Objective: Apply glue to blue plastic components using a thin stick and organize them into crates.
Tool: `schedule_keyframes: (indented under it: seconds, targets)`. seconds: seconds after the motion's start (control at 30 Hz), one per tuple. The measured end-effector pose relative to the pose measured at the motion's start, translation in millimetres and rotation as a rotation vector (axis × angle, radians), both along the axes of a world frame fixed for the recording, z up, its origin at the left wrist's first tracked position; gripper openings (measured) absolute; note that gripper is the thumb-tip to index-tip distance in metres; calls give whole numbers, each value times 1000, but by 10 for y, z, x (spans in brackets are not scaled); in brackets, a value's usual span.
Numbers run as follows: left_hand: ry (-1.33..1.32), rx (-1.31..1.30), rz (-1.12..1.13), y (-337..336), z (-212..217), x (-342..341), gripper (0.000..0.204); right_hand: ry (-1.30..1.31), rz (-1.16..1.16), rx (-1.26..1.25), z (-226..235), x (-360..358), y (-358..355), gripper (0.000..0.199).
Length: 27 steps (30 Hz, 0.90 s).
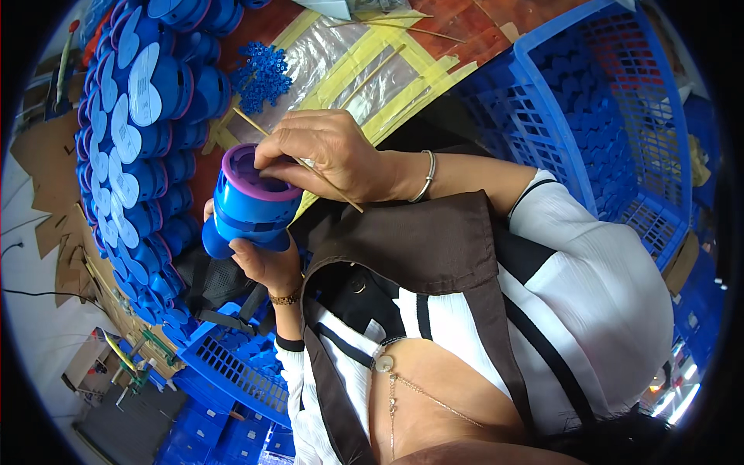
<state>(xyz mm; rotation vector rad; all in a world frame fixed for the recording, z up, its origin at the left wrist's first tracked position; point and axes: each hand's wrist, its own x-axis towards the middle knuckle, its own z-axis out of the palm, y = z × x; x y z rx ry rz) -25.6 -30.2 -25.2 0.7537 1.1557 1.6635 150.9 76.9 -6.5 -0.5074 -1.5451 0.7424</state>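
Hands at work on a blue plastic cylinder (252, 211) with a purple ring round its open top, held just above the lap and before the chest. The left hand (267, 263) cups the cylinder from below, fingers and thumb closed round its lower wall, apparently so that the mouth tilts up toward the other hand. The right hand (329, 155), a silver bangle (428, 177) at its wrist, lies over the purple rim; its fingers are drawn together and pinch a thin wooden stick (310, 167), which lies slantwise under the fingers, one end jutting past the knuckles and the other toward the wrist. Whether the fingertips reach inside the mouth cannot be told.

Round about: rows of similar blue parts with white labels (136, 132) are packed close on the person's left, within easy reach. A heap of small blue pieces (262, 74) lies beyond on a surface covered with clear film and yellow tape (364, 58), where more sticks rest. A blue lattice crate (604, 124) holding further blue parts stands to the right.
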Motion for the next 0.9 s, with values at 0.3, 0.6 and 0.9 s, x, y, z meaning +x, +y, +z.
schedule_keyframes:
  seconds: [0.3, 0.6, 0.9]
  targets:
    - [168, 58, 100, 87, 100, 235, 78, 132, 8, -306, 28, -24, -91, 17]
    - [429, 86, 186, 49, 296, 335, 84, 289, 242, -481, -14, -79, -50, 17]
    - [360, 0, 153, -98, 292, 287, 87, 66, 63, -20, 98, 13, -33, 18]
